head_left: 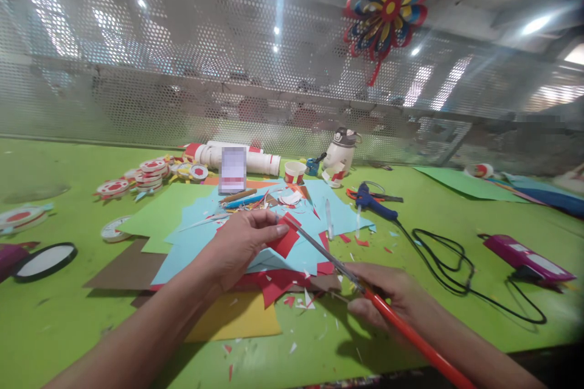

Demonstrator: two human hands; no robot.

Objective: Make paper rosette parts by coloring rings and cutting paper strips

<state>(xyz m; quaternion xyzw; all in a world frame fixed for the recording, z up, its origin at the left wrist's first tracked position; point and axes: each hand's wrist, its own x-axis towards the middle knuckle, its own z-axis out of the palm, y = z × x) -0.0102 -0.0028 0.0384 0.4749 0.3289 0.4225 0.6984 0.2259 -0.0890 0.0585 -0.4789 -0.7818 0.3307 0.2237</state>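
My left hand pinches a small folded piece of red paper between thumb and fingers, over the stacked sheets. My right hand grips a pair of scissors with long metal blades and a red handle running toward the lower right. The blade tips meet the upper right edge of the red paper. Part of the handle is hidden by my right fingers. Beneath my hands lie light blue paper sheets, with red, brown and yellow sheets under them. Red and white scraps are scattered close by.
A blue hot glue gun and its black cord lie to the right, near a purple case. Behind stand a phone, a paper cup and a white bottle. Several red-and-white paper discs are at left.
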